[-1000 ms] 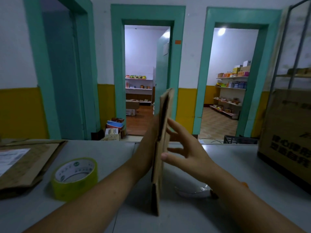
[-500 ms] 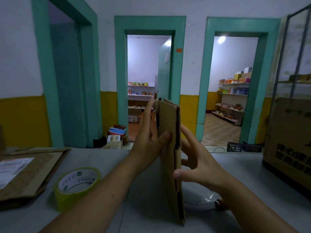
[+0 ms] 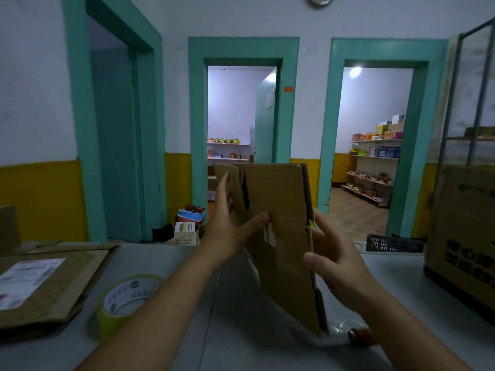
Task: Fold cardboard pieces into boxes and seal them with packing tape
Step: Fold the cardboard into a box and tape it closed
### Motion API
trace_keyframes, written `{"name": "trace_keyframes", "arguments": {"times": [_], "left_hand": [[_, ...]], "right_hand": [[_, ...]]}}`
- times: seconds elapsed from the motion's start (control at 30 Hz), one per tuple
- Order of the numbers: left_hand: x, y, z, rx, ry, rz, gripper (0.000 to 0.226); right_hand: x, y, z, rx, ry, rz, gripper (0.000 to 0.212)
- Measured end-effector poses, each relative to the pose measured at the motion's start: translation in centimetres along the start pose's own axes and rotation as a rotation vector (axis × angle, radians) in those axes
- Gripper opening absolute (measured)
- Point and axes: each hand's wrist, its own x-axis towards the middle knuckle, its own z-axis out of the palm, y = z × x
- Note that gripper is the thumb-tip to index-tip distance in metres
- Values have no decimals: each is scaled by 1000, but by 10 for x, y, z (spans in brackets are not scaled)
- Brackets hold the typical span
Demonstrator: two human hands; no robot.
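Cardboard piece (image 3: 278,210) is pinched by left hand (image 3: 227,231), edge clasped by right hand (image 3: 337,263); tape roll (image 3: 126,295) is seen left, printed carton (image 3: 466,231) right.

Grey table (image 3: 160,259) bears tape roll (image 3: 128,298), flattened cardboard (image 3: 67,279).

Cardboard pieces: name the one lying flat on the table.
The labelled cardboard at far left, by the tape roll; the held piece stands on edge.
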Motion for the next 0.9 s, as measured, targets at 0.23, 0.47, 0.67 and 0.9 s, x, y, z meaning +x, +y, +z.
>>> {"name": "trace_keyframes", "arguments": {"times": [0.23,0.47,0.67,0.9], "left_hand": [[-8,-4,3,15,3,-149,119],[-2,6,-6,-48,212,4,83],[1,-2,-15,226,160,44,47],[2,13,-21,315,261,125,27]], "right_hand": [[3,6,-2,45,4,10,83],[3,8,-3,44,-6,-4,82],[3,6,-1,-5,22,-35,74],[4,5,-4,-78,106,-81,66]]}}
